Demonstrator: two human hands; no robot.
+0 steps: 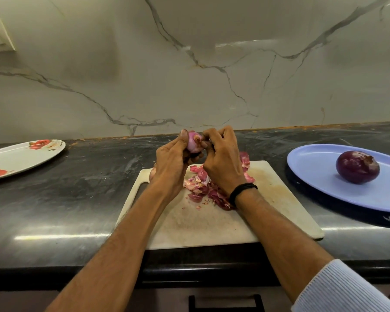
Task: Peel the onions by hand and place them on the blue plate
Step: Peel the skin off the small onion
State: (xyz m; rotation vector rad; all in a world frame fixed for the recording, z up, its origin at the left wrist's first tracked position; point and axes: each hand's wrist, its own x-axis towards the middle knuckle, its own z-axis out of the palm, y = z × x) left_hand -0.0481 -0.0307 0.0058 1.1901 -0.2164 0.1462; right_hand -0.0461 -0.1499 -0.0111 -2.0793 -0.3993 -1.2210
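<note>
Left hand [170,164] gripped a small pinkish onion [193,145], fingers curled round it, thumb up along its left side. Onion was held in the air above the far edge of the cutting board [212,226], not touching it. Right hand [221,158] was closed at the onion's right side, fingertips pinching at its top; what exactly they pinched was hidden. A black wristband [242,191] sat on the right wrist, and a pale ribbed sleeve [338,289] was pushed up the right forearm.

A pile of red-pink onion skins [200,188] lay on the board under and between the wrists. The board lay on the dark surface [77,194], its near edge by the surface front.

Blue plate [320,174] sat right of the board, near but apart. One dark purple peeled onion [357,167] rested on it, toward its right side.

A white plate with red flowers [20,157] was far left on the surface. A veined marble wall [189,86] stood behind.
</note>
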